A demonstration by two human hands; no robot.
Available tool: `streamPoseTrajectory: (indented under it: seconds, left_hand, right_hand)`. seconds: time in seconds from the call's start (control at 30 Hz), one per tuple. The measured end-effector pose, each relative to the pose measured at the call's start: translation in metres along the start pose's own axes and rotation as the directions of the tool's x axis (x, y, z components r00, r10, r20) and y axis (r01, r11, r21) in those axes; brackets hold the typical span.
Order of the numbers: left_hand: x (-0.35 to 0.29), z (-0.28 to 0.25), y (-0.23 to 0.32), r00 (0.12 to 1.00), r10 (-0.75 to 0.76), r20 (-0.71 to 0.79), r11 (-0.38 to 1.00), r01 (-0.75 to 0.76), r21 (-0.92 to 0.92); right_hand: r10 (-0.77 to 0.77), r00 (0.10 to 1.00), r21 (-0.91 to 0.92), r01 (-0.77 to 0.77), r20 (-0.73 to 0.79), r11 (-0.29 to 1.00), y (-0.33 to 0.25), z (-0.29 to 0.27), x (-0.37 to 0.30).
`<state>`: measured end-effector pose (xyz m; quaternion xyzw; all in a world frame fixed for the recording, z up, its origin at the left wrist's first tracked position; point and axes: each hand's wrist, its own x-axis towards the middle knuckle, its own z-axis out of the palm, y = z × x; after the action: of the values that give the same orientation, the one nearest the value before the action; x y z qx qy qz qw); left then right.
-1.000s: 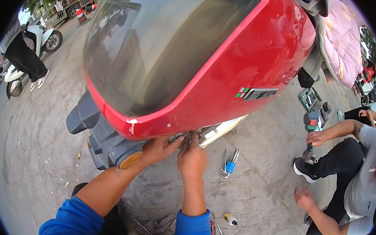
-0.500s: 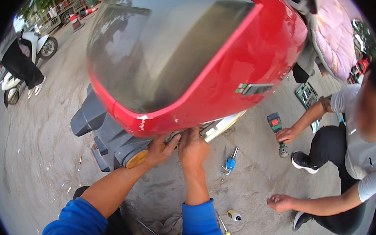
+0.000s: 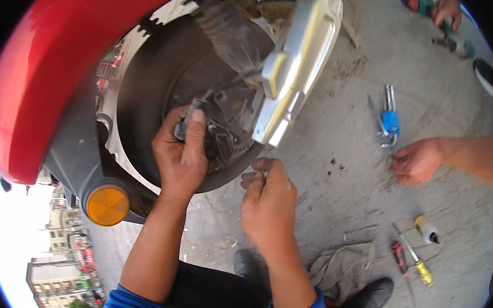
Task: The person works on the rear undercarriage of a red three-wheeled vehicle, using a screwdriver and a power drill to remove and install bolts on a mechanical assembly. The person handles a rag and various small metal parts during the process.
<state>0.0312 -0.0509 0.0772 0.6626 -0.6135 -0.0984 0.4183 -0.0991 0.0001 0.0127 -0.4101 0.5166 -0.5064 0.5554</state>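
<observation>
My left hand (image 3: 182, 151) is closed round a small dark part (image 3: 189, 120), its thumb pressed along one side. It is in front of the wheel (image 3: 140, 98), inside the underside of the red vehicle body (image 3: 49, 60). Fine details of the part are blurred. My right hand (image 3: 269, 197) is beside the tyre's lower right edge, fingers curled against the thumb; anything between them is hidden. Just above it hangs a long silver and pale-yellow lamp-like piece (image 3: 295, 70), apart from the fingers. An orange round reflector (image 3: 107, 205) sits on the grey plastic to the left.
A co-worker's hand (image 3: 419, 161) rests near a blue-held set of hex keys (image 3: 389, 121) on the concrete. Another hand (image 3: 448, 10) grips a green power tool (image 3: 418, 3). Screwdrivers (image 3: 422, 272), a small bottle (image 3: 426, 229) and a grey cloth (image 3: 342, 265) lie lower right.
The view has tilted and come closer beneath the red body, showing the wheel. My hands have moved apart from the body's lower edge. One co-worker's hand is now near the hex keys.
</observation>
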Motion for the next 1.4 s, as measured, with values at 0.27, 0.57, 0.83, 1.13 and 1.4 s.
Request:
streamPoseTrajectory:
  seconds: [0.27, 0.57, 0.83, 1.13, 1.4]
  left_hand:
    - [0.000, 0.002, 0.015, 0.999, 0.035, 0.010, 0.993, -0.036, 0.112]
    - [0.006, 0.003, 0.013, 0.995, 0.046, -0.085, 0.992, -0.036, 0.123]
    - [0.008, 0.008, 0.018, 0.995, 0.054, -0.085, 0.996, -0.047, 0.082]
    - [0.008, 0.006, 0.018, 0.998, 0.046, -0.049, 0.998, -0.044, 0.053]
    - [0.009, 0.001, 0.021, 1.000, -0.005, 0.018, 0.999, 0.005, -0.036]
  right_hand:
    - [0.022, 0.963, 0.052, -0.037, 0.270, 0.998, -0.016, -0.040, 0.032]
    - [-0.115, 0.985, 0.093, 0.103, 0.129, 0.990, -0.029, -0.017, 0.039]
    - [-0.142, 0.986, 0.146, 0.154, -0.089, 0.977, -0.040, 0.017, 0.060]
    - [-0.258, 0.955, -0.025, 0.258, -0.146, 0.966, -0.039, 0.039, 0.080]
    - [-0.304, 0.942, -0.027, 0.304, -0.144, 0.952, -0.045, 0.034, 0.080]
